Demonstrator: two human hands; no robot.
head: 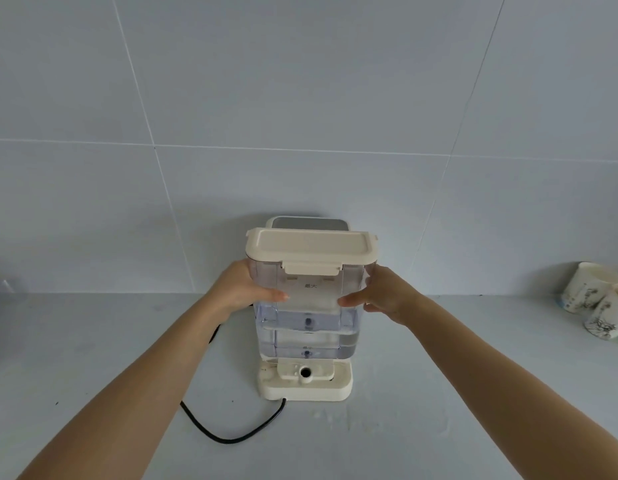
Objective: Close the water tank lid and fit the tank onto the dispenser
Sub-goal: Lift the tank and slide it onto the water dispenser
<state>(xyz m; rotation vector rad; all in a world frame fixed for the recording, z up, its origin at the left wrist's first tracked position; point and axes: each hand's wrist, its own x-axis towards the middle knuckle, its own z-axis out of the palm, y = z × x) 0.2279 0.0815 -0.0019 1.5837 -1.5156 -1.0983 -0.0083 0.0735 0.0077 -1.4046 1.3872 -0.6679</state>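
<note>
water tank (307, 306), lid (311, 249) shut, gripped at both sides by left hand (245, 289) and right hand (380, 294); marked "最大" near top.

open counter left and right, wall close behind

black cord (228, 436) loops across the counter (93, 341) front-left of the dispenser (305, 389); paper cups (598, 299) crowd the far right; the tiled wall (300, 98) blocks the rear.

pale grey countertop (93, 341) with a few tiny dark specks, big light grey wall tiles (300, 98) with thin white grout lines behind it, couple of printed paper cups (593, 299) tipped over together far right by the wall
</note>
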